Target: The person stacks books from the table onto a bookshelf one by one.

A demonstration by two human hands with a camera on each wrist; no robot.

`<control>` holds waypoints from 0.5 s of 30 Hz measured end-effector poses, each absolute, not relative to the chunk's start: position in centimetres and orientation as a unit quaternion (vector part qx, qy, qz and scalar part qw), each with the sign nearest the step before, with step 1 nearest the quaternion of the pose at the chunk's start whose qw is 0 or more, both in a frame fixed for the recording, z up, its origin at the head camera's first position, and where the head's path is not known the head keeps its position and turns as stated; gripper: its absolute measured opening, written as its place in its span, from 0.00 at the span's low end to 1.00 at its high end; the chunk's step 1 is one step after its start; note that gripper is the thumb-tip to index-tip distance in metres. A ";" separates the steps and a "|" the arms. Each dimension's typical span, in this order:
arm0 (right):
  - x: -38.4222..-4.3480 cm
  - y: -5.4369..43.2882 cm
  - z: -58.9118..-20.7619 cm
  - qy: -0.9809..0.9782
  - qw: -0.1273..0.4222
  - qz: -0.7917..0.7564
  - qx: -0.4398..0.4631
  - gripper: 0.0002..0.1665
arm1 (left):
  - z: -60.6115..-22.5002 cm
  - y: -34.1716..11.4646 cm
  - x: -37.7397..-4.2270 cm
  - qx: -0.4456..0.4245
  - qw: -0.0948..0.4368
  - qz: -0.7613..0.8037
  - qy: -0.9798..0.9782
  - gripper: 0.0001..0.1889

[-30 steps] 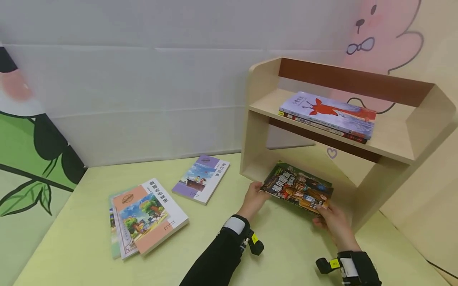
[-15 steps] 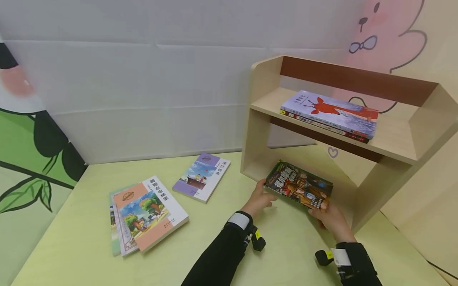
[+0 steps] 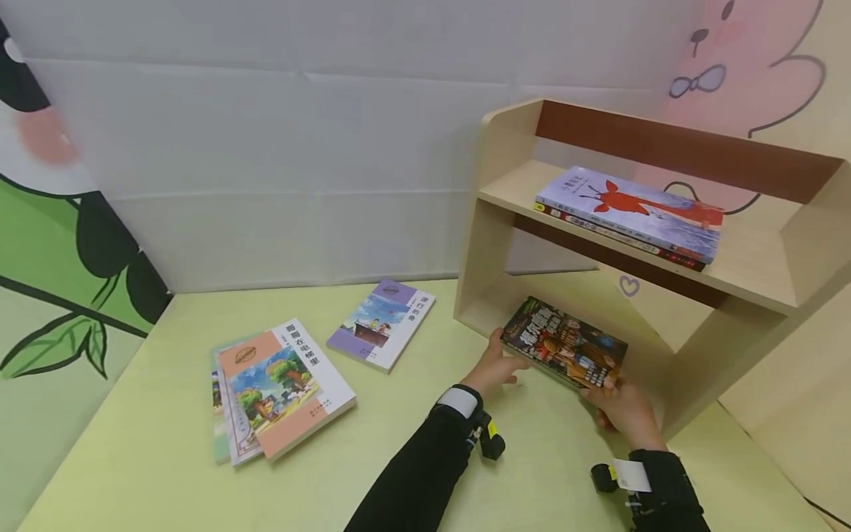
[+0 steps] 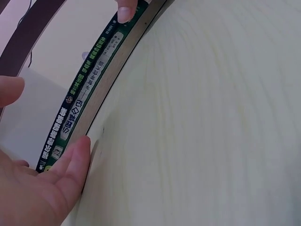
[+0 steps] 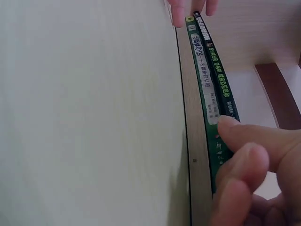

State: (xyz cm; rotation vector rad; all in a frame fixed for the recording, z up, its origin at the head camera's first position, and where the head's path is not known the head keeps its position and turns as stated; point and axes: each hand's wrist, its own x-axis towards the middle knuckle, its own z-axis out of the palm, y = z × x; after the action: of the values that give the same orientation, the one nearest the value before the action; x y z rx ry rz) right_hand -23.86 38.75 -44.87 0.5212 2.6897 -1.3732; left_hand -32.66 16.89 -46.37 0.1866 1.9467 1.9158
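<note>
Two stacked comic books lie flat in the lower bay of the shelf, a dark-covered book [image 3: 564, 341] on top of a green-spined book [image 5: 204, 80]. Both spines face outward, close to the edge of the bottom board. My left hand [image 3: 493, 367] touches the left front corner with extended fingers, its thumb lifted away in the left wrist view. At the other end is my right hand [image 3: 625, 410], its thumb [image 5: 235, 129] pressing the spines. The other fingers bend loosely beside them, near the right front corner.
On the wooden shelf's [image 3: 492, 185] upper board rest stacked books under a giraffe-covered book [image 3: 631, 210]. A purple-and-white book [image 3: 382, 325] lies on the table [image 3: 153, 414] left of the shelf. Further left, an orange-and-white book [image 3: 286, 384] tops another pile. A wall stands behind.
Since one second ago, the two books have slid deeper into the lower bay. My left fingers have loosened and straightened, and my right hand has shifted to their front edge. The view has turned slightly right-to-left.
</note>
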 end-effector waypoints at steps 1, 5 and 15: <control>-23.9 38.9 -44.9 0.877 0.040 -0.447 0.170 0.31 | -46.4 17.0 -32.7 0.068 0.202 0.685 0.696 0.49; -24.0 39.2 -44.9 0.891 0.042 -0.419 0.169 0.30 | -46.4 17.2 -32.9 0.070 0.206 0.684 0.696 0.50; -24.3 39.2 -44.7 0.932 0.030 -0.327 0.156 0.23 | -46.1 17.4 -33.0 0.069 0.210 0.669 0.710 0.54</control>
State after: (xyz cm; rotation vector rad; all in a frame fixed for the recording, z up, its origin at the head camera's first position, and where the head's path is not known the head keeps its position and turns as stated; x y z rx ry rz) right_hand -24.27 39.15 -44.70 0.4821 2.8720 -1.0071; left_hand -32.96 17.43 -46.15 0.1919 1.9730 1.8605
